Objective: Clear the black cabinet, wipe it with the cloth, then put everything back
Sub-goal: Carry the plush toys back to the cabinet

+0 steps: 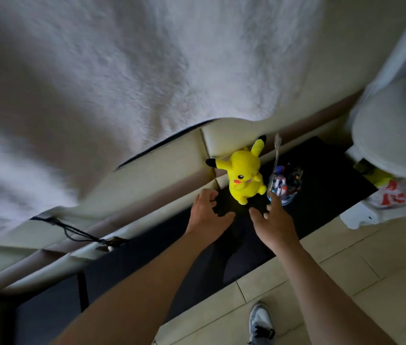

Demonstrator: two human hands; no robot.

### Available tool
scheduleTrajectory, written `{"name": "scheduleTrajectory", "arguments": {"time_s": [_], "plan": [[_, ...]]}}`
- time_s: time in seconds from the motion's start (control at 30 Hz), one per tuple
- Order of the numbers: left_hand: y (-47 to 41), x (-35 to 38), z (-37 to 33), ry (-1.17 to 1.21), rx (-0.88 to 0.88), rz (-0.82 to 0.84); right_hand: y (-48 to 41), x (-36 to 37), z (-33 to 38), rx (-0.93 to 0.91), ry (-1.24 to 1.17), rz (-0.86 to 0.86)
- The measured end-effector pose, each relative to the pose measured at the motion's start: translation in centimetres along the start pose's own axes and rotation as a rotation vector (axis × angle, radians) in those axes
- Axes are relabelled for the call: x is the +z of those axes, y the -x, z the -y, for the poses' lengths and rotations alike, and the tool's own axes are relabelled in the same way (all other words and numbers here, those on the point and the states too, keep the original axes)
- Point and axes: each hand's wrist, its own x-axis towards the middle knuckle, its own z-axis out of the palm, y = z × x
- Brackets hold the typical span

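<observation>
Both hands, left hand (pixel 205 215) and right hand (pixel 275 220), are reaching empty and spread; I'm judging clearing barely begun, the yellow plush (pixel 245 175) and pen jar (pixel 285 185) sitting on the black cabinet (pixel 326 170).

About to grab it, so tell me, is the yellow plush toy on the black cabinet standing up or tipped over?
Standing, leaning slightly. The yellow plush toy rests on its feet on the black cabinet, ears up, beside the pen holder.

The white blanket (pixel 97 83) is motion-blurred; the shoe (pixel 260 322) is edge-cropped.
</observation>
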Motion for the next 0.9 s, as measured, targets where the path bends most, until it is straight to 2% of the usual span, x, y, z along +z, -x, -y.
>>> {"name": "scheduleTrajectory", "arguments": {"time_s": [0.2, 0.5, 0.67, 0.9], "plan": [[11.8, -8.6, -0.5, -0.048, 0.072, 0.108, 12.4, -0.8, 7.0, -0.024, -0.038, -0.004], [26.5, -20.6, 3.8, -0.062, 0.204, 0.07, 31.8, 3.7, 12.6, -0.149, 0.16, 0.016], [31.7, -24.9, 6.4, -0.001, 0.171, 0.009, 37.8, 5.8, 14.5, -0.194, 0.254, 0.02], [35.4, -29.5, 7.0, 0.012, 0.136, -0.101, 41.3, 7.3, 17.2, -0.274, 0.362, 0.094]]}}
